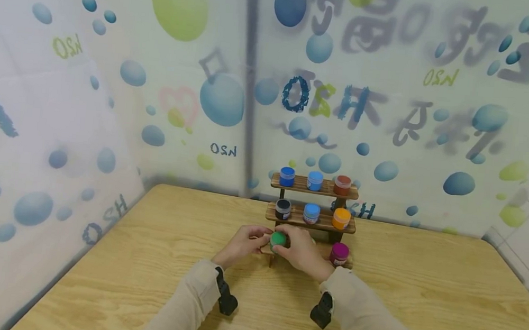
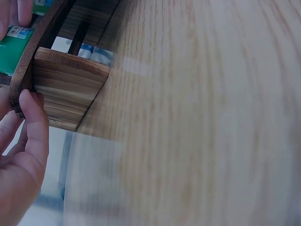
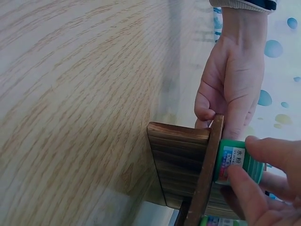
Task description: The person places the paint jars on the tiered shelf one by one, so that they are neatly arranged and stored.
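A small wooden three-tier rack (image 1: 297, 224) stands on the table with paint jars on its shelves. My right hand (image 1: 303, 249) pinches a green paint jar (image 1: 278, 239) at the left end of the lowest shelf. In the right wrist view, the thumb and fingers of that hand lie around the jar (image 3: 230, 162), whose base is right at the shelf board (image 3: 205, 176). My left hand (image 1: 243, 245) grips the left end of the same shelf, its fingertips on the wood in the left wrist view. A second green jar (image 3: 221, 221) sits further along, mostly hidden from the head view.
A magenta jar (image 1: 339, 253) is at the right of the lowest shelf. Black (image 1: 282, 209), light blue (image 1: 311, 213) and orange (image 1: 341, 218) jars line the middle shelf. Two blue jars and a brown one (image 1: 342, 184) stand on top. A patterned curtain (image 1: 188, 163) hangs behind the table.
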The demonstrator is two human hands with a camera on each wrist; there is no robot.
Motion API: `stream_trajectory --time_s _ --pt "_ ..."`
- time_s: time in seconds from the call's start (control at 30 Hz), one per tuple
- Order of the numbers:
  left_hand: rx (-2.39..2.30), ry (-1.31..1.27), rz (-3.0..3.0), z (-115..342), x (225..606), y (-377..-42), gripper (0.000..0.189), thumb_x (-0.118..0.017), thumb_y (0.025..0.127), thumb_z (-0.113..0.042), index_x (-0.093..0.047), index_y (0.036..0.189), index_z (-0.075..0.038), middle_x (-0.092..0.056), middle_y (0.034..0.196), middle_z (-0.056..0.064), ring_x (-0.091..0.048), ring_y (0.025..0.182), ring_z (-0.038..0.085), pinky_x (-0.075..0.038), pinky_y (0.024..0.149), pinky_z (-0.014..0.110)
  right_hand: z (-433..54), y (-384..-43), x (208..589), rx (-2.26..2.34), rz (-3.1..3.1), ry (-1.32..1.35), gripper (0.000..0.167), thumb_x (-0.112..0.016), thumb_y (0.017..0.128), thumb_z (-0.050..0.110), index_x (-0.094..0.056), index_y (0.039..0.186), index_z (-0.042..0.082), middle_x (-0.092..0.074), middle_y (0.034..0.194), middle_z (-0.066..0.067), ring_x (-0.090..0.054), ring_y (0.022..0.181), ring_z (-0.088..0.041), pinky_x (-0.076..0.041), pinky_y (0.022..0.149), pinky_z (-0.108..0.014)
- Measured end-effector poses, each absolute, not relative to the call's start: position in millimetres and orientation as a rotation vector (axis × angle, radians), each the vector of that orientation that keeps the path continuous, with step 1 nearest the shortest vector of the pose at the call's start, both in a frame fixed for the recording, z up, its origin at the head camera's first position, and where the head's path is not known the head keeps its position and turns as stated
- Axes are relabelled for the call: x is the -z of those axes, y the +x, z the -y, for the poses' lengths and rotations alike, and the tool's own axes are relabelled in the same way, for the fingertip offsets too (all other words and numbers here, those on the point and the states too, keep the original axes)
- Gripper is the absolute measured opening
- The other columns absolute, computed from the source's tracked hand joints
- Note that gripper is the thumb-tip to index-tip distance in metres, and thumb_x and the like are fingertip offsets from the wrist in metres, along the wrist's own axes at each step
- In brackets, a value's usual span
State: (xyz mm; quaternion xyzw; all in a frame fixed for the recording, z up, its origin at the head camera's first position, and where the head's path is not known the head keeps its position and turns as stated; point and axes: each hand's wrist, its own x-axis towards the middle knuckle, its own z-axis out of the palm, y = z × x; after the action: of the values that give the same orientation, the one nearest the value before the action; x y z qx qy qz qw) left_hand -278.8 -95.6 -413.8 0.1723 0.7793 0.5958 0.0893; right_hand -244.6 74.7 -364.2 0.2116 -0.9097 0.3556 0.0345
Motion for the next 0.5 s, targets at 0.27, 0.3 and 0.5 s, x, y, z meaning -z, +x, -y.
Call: stream_trajectory --time_s 0.27,0.3,0.5 --pt "-1.773 0.524 -2.297 99.6 410.0 -279.3 0.026 -0.051 0.091 -0.012 -0.057 0.112 0.003 -0.059 0.088 0.005 -0.052 0.076 0.014 -0.048 0.062 0.027 -81.4 -244.0 359.4 -1.309 2.734 0.632 0.039 -0.068 0.077 0.007 -0.056 0.113 -0.002 -0.057 0.111 -0.015 -0.058 0.096 -0.025 -0.049 0.077 -0.033" --pt "-1.774 0.525 -2.292 99.5 408.2 -279.1 0.026 -0.051 0.091 -0.011 -0.057 0.112 0.004 -0.059 0.088 0.006 -0.052 0.076 0.014 -0.048 0.063 0.029 -83.8 -243.7 357.9 -1.321 2.729 0.633 0.038 -0.068 0.078 0.007 -0.056 0.113 -0.002 -0.057 0.111 -0.015 -0.058 0.096 -0.024 -0.049 0.077 -0.033" --pt "-1.745 0.539 -2.313 98.7 401.5 -277.8 0.026 -0.050 0.091 -0.008 -0.055 0.112 0.007 -0.058 0.088 0.008 -0.050 0.076 0.014 -0.049 0.067 0.037 -106.1 -238.7 349.4 -1.346 2.678 0.659 0.035 -0.066 0.080 0.011 -0.057 0.112 0.000 -0.060 0.106 -0.014 -0.059 0.091 -0.024 -0.049 0.075 -0.035"
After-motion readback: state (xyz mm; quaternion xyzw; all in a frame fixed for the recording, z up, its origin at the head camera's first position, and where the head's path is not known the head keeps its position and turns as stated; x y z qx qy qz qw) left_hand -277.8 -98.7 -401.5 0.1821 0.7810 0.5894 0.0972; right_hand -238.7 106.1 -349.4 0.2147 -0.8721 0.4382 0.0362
